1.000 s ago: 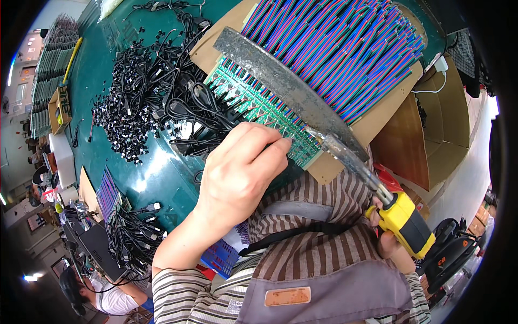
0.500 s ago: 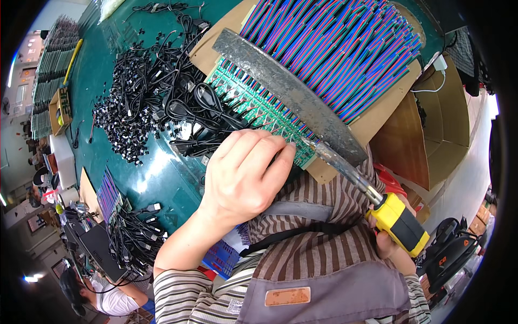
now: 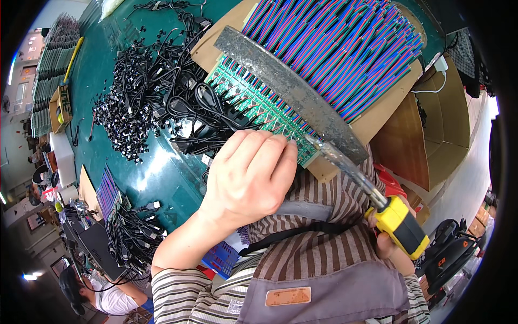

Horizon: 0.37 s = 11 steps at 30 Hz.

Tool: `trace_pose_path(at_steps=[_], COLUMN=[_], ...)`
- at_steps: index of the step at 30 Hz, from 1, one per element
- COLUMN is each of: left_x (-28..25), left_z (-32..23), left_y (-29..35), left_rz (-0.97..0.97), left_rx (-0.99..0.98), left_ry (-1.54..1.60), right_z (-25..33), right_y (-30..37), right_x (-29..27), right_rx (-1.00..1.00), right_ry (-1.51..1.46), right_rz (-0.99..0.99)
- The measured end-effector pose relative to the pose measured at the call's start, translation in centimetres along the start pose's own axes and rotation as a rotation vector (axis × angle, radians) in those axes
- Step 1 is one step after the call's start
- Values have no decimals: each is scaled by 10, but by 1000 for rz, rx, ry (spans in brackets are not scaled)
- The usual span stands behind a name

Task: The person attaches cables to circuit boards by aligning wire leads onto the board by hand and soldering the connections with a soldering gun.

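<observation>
My right hand (image 3: pixel 385 244) grips a yellow and black soldering iron (image 3: pixel 400 225); its metal tip points up and left at a row of green circuit boards (image 3: pixel 259 108). At the near end of that row, my left hand (image 3: pixel 249 171) is closed in a pinch beside the tip. What it pinches is hidden behind the fingers. A heavy, dark metal bar (image 3: pixel 291 89) lies diagonally across the boards' far side. Beyond it, bundled blue, red, green and black wires (image 3: pixel 334 54) fan out over a cardboard sheet (image 3: pixel 386 102).
Black cables with plugs (image 3: pixel 178 100) are heaped on the green table (image 3: pixel 178 197), left of the boards. More cables (image 3: pixel 132 235) hang at lower left, near a seated person (image 3: pixel 110 294). An open cardboard box (image 3: pixel 445 129) stands at right.
My left hand has shifted slightly, staying at the near end of the boards. The soldering iron's tip has moved a little up and left, while my right hand keeps its grip.
</observation>
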<state>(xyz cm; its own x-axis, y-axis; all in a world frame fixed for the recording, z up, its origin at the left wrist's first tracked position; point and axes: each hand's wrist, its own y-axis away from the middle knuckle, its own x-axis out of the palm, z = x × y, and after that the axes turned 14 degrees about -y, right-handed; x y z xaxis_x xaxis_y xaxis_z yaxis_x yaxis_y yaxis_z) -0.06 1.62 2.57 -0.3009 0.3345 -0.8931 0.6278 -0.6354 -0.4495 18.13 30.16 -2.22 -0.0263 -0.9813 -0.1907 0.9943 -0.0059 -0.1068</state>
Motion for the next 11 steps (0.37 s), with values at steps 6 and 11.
trace_pose_path(at_steps=[6,11], left_x=[-4,-9], left_z=[2,2], left_y=[0,1], left_rz=[39,110], left_rx=[34,75], left_ry=[-19,-45], right_z=[1,6], right_y=[4,2], right_x=[-9,-11], right_rx=[93,294], right_ry=[-117,-302], right_rz=[-25,-65])
